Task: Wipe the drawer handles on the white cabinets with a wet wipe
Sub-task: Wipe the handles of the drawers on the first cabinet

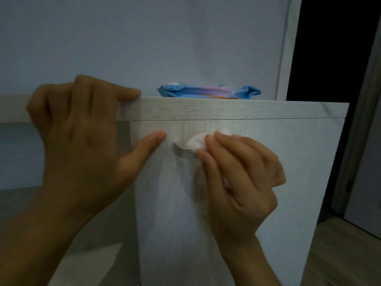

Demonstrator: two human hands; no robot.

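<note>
A white cabinet (257,153) fills the middle of the view, with a silver drawer handle (182,153) on its top drawer front. My right hand (239,176) holds a crumpled white wet wipe (196,142) and presses it on the right part of the handle, which it covers. My left hand (82,129) grips the cabinet's top edge, fingers curled over it, thumb stretched along the drawer front just left of the handle.
A blue wet wipe pack (208,92) lies on top of the cabinet near the wall. A dark doorway (329,48) and a door frame stand to the right. Wood floor (346,254) shows at the lower right.
</note>
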